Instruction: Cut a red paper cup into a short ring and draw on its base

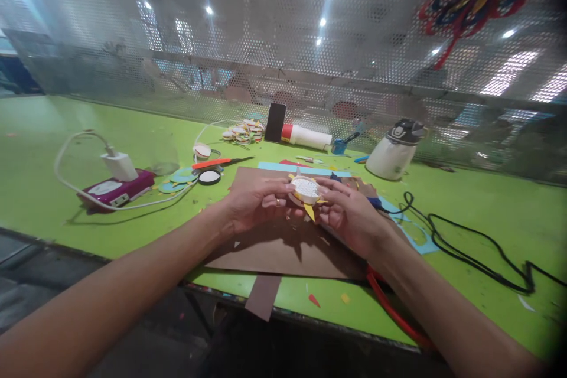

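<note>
Pinching a small round white disc (305,188) w/ pointed yellow petals (309,211) btwn their fingers, left hand (251,204) & right hand (354,215) hold it over the flat brown cardboard sheet (266,248) on the bright-green desk (487,201); squeezing too hard could, IMO, bend the long petal sticking out

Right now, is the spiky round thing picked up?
Picked up: left hand and right hand hold the spiky round thing above the brown sheet.
</note>
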The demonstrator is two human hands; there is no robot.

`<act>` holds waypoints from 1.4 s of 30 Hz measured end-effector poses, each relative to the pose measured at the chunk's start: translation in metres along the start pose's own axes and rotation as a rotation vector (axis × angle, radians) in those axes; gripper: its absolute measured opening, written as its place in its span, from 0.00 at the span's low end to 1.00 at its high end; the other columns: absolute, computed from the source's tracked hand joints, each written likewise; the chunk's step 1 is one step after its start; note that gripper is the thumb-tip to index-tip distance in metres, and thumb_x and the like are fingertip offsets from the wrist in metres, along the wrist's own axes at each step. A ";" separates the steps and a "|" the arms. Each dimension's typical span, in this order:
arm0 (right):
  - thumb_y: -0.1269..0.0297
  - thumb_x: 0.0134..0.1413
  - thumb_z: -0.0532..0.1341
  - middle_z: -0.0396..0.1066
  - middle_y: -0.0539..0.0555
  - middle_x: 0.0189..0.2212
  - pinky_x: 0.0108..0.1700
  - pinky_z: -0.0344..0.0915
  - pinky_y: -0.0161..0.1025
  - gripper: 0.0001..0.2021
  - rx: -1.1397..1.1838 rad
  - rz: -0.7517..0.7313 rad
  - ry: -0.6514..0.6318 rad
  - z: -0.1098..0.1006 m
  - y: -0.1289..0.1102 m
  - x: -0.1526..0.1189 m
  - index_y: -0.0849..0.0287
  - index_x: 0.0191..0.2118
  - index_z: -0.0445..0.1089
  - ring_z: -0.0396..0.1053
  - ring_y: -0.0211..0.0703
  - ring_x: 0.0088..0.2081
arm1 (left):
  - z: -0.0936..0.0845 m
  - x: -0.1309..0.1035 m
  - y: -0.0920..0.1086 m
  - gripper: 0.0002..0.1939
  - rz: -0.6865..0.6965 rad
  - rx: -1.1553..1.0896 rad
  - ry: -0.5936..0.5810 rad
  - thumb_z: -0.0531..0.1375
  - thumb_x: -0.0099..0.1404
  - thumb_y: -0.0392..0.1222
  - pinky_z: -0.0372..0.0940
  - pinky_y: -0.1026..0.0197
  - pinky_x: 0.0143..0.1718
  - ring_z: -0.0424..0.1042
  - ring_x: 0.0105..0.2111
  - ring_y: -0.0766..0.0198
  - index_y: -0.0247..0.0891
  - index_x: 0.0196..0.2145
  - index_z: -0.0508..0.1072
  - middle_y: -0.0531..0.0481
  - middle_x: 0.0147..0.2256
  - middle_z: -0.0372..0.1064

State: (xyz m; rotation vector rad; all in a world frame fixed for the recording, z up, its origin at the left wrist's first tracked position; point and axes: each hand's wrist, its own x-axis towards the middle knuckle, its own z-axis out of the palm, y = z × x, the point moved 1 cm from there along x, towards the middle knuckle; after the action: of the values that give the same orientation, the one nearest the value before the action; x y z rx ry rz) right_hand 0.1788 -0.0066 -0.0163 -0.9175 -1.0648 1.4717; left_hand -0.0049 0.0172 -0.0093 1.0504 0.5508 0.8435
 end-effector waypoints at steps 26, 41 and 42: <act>0.74 0.53 0.65 0.73 0.55 0.30 0.39 0.64 0.39 0.02 -1.025 -1.065 0.107 0.016 -0.019 -0.026 0.62 0.31 0.74 0.69 0.41 0.35 | -0.006 0.006 -0.007 0.12 0.018 -0.028 -0.135 0.62 0.65 0.43 0.66 0.61 0.46 0.73 0.39 0.64 0.34 0.43 0.77 0.44 0.39 0.75; 0.75 0.54 0.65 0.73 0.54 0.27 0.35 0.62 0.38 0.04 -1.074 -1.017 0.046 0.018 -0.013 -0.025 0.62 0.30 0.72 0.66 0.40 0.31 | -0.003 0.004 -0.011 0.14 -0.016 -0.021 -0.096 0.67 0.59 0.48 0.65 0.62 0.42 0.70 0.35 0.66 0.32 0.33 0.78 0.46 0.35 0.73; 0.75 0.55 0.65 0.73 0.54 0.27 0.35 0.62 0.38 0.04 -1.075 -1.011 0.050 0.018 -0.013 -0.025 0.61 0.30 0.72 0.66 0.40 0.31 | -0.002 0.004 -0.011 0.14 -0.023 -0.023 -0.094 0.67 0.59 0.49 0.65 0.62 0.42 0.70 0.35 0.65 0.32 0.33 0.78 0.46 0.35 0.74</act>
State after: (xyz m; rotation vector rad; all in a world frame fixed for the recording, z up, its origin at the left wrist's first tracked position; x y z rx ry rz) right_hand 0.1694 -0.0333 0.0020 -0.8486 -1.9289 -0.0332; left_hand -0.0011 0.0188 -0.0200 1.0554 0.4721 0.7742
